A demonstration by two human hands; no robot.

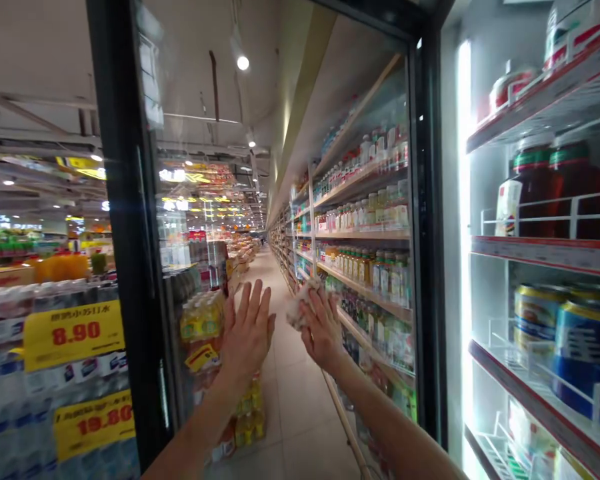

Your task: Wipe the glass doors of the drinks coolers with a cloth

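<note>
A glass cooler door [280, 413] with a black frame stands swung out in front of me. My left hand [247, 327] is raised at the glass, palm forward, its fingers stretched out and holding nothing. Whether it touches the pane I cannot tell. To its right, my right hand [323, 327] presses a crumpled pale cloth [296, 312] against the glass, with the fingers over it. Part of the cloth is hidden behind those fingers.
Lit cooler shelves [545, 253] with bottles and cans [587, 353] are close on my right. Stacked bottle packs with a yellow price sign [75, 333] stand at the left, beyond the black door frame [125, 220]. Shelves of bottles and an aisle show in the glass.
</note>
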